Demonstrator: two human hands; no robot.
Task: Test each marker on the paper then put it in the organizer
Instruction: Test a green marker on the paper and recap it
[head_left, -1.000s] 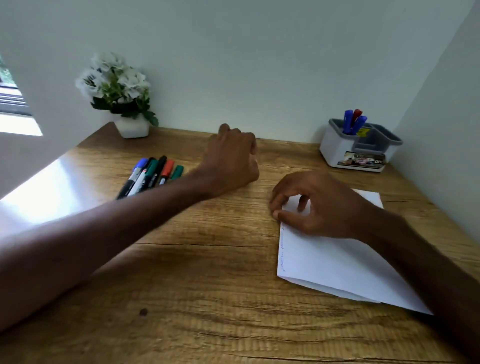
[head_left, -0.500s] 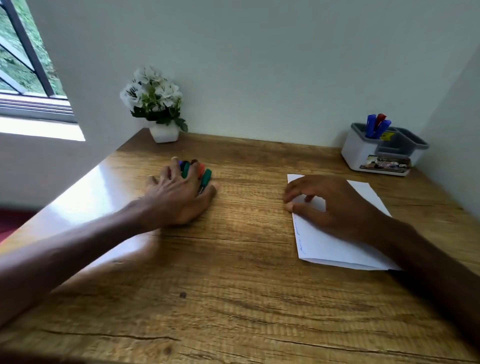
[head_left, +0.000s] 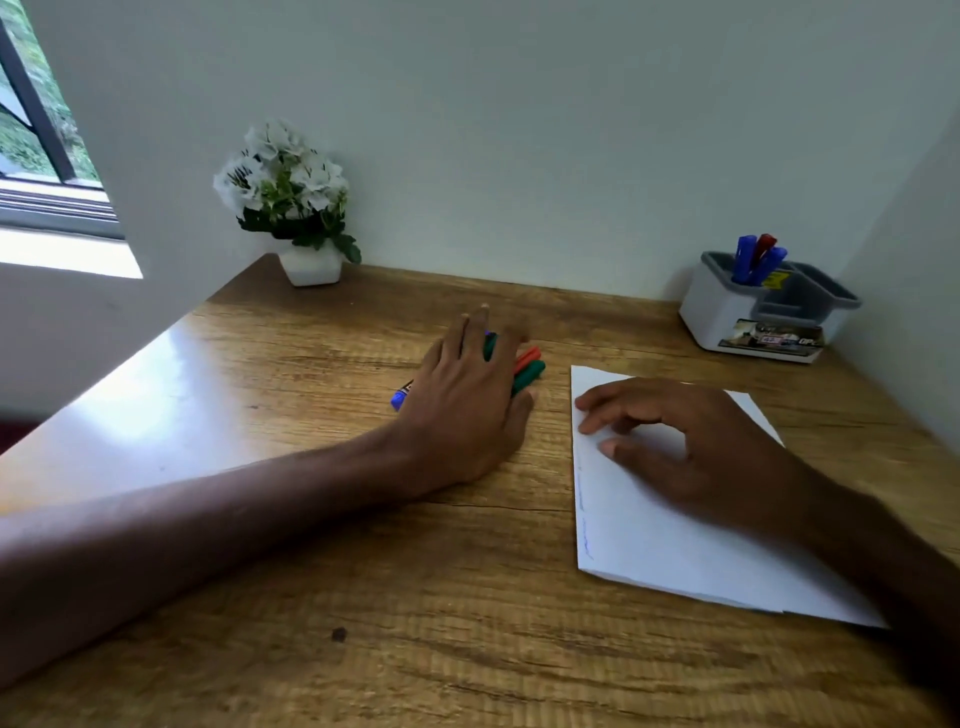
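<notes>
The left hand (head_left: 467, 400) lies flat over the loose markers (head_left: 527, 370) on the tabletop (head_left: 467, 623), gripping none yet, apparently to choose one, while the right hand (head_left: 680, 441), open-fingered, steadies the paper (head_left: 649, 540) below the organizer (head_left: 737, 322).

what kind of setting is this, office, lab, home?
Probably a home or small study desk, not a lab: a wooden desk pushed into a plain wall corner beside a window, a potted white flower plant, and a white desk organizer holding markers.
</notes>
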